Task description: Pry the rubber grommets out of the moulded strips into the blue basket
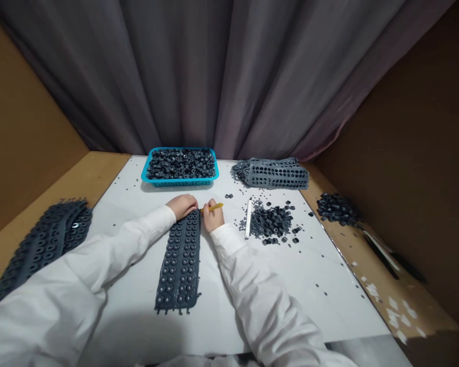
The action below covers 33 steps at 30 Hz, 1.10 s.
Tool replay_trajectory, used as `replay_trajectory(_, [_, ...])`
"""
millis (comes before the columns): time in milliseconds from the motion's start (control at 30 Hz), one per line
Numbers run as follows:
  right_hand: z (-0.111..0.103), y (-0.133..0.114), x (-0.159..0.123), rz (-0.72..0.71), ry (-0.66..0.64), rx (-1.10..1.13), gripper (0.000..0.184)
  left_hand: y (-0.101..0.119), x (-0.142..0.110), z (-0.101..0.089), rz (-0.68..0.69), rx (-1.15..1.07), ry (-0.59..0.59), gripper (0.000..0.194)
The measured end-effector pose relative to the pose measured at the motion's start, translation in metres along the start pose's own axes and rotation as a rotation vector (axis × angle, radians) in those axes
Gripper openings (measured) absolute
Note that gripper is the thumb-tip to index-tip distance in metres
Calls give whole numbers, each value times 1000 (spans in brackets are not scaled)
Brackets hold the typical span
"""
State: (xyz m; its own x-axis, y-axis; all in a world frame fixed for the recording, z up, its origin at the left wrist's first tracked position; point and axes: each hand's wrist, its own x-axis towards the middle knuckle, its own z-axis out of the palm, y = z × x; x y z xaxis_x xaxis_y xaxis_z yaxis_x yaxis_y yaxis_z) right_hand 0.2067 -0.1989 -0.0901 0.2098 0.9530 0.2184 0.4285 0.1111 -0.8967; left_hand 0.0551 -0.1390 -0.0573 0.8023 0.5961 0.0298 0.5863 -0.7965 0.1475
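A dark rubber sheet (179, 260) studded with rows of small rings lies lengthwise on the white board (321, 285) in front of me. My left hand (182, 205) rests curled on the sheet's far end, fingers pressed down on it. My right hand (213, 216) is closed round a yellow stick-like tool (213, 207), its tip pointing at the sheet's far right corner. Both arms wear white sleeves.
A blue basket (180, 178) full of loose dark rings stands at the back. Emptied perforated sheets (276, 173) lie at the back right. A heap of loose rings (271, 221) and a white strip (248, 218) sit to the right. More ring sheets (42, 242) are stacked left. Another ring pile (336, 208) and pens (382, 252) lie on the wooden edge.
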Motion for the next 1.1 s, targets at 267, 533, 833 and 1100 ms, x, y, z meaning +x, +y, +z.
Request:
replay_trajectory(267, [-1,9,-2,66,3,103,22,2,11,1,-10,82,-90,17])
replay_trajectory(533, [-1,7,-3,58,-34,91,23,0,12,0,16,126,-110,17])
replay_trajectory(833, [0,-3,0,16,-33,-58,21,6,11,0,112,211,-50,10])
replay_trajectory(1100, [0,-4,2,13,-37,-141,21,6,13,8,211,221,23,13])
